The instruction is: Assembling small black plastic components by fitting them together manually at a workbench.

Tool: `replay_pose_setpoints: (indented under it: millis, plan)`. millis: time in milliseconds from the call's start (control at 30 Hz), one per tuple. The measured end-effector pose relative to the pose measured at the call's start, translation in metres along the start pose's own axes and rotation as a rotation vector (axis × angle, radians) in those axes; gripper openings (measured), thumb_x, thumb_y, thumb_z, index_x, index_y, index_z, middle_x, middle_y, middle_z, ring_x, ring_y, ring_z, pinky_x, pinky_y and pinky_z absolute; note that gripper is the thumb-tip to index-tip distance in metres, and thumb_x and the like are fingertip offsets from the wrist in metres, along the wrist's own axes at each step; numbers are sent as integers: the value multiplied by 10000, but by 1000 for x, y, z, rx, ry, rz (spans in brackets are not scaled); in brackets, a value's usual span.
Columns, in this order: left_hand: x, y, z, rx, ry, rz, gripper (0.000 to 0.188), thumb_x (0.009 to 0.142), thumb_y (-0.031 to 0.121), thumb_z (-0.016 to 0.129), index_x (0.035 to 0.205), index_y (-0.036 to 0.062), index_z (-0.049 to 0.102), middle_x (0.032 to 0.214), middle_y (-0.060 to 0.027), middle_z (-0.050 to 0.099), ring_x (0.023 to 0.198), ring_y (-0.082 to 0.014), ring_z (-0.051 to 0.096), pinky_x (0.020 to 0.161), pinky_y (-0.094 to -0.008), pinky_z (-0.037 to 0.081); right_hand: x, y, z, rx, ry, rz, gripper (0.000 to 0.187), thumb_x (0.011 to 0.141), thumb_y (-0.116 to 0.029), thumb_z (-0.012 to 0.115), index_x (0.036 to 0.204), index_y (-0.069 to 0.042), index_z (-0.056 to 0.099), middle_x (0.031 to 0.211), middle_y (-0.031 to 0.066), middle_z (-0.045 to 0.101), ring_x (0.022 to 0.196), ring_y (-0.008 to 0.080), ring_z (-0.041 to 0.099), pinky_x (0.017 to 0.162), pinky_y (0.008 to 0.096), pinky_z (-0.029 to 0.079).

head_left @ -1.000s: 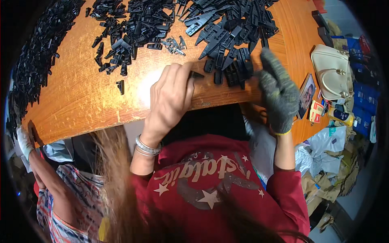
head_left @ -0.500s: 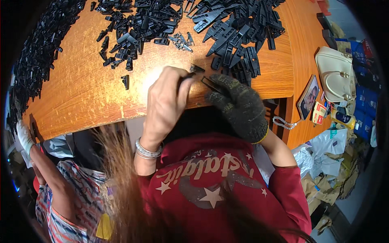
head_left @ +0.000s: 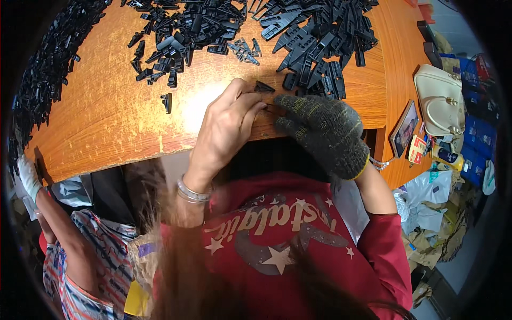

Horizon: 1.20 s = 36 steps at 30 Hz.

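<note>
My bare left hand (head_left: pixel 226 125), a bracelet on its wrist, is closed with thumb and fingertips pinched just left of my right hand. My right hand (head_left: pixel 325 133) wears a dark grey knitted glove; its fingers are closed on a thin black plastic piece (head_left: pixel 273 109), mostly hidden between the two hands. Whatever the left fingertips pinch cannot be made out. Just beyond the fingertips lies a small black plastic clip (head_left: pixel 264 87). Another loose black clip (head_left: pixel 167 103) lies to the left.
Heaps of small black clips (head_left: pixel 197 34), long flat black pieces (head_left: pixel 314 42) and several grey clear clips (head_left: pixel 245 52) cover the table's far side. Another black heap (head_left: pixel 48 69) fills the left. A co-worker's white-gloved hand (head_left: pixel 29 176) is at lower left; a cream handbag (head_left: pixel 440 98) at right.
My left hand has moved slightly right and its fingertips have come up to the gloved ones. The black piece in my right hand is now more covered.
</note>
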<state>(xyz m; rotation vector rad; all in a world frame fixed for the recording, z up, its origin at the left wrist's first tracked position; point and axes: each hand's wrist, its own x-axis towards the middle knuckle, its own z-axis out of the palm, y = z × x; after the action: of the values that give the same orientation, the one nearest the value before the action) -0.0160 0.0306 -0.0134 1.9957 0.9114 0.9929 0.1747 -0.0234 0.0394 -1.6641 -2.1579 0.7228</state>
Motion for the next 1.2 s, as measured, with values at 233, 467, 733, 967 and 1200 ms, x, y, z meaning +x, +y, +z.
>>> replay_pose_setpoints:
  millis: [233, 467, 733, 967, 1200]
  plan:
    - [0, 2, -3, 17, -15, -26, 112, 792, -41, 689, 901, -41, 664, 899, -139, 605, 782, -293, 636, 685, -351, 508, 10, 0, -6, -92, 5, -157, 334, 855, -213, 647, 1159, -76, 642, 947, 157, 664, 834, 340, 637, 726, 442, 506]
    - [-2, 1, -9, -93, -78, -70, 178, 787, -37, 679, 960, -33, 637, 932, -148, 586, 837, -318, 616, 725, -361, 499, 13, -7, -17, -213, -201, -134, 308, 880, -177, 617, 1154, -36, 617, 980, 153, 638, 907, 325, 621, 760, 389, 504]
    - [-6, -7, -3, -100, -123, -9, 226, 784, -73, 566, 1008, -43, 557, 996, -179, 520, 888, -377, 576, 727, -432, 485, 17, -7, -8, 317, -207, -186, 298, 869, -122, 593, 1151, -27, 603, 1096, 171, 621, 1026, 305, 604, 886, 367, 496]
    - [-7, -3, -6, -95, -84, -53, 235, 757, -83, 622, 983, -43, 574, 957, -161, 549, 862, -367, 589, 733, -381, 486, 44, -26, -12, -412, -354, -218, 240, 815, -191, 641, 1004, -47, 613, 862, 114, 652, 754, 311, 654, 610, 401, 516]
    - [-19, 0, -13, -110, 12, -157, 212, 768, -111, 639, 947, -28, 560, 1036, -157, 603, 829, -242, 648, 634, -305, 497, 22, -41, -9, -217, -194, 86, 355, 851, -224, 681, 1158, -55, 632, 931, 136, 679, 801, 297, 676, 660, 374, 530]
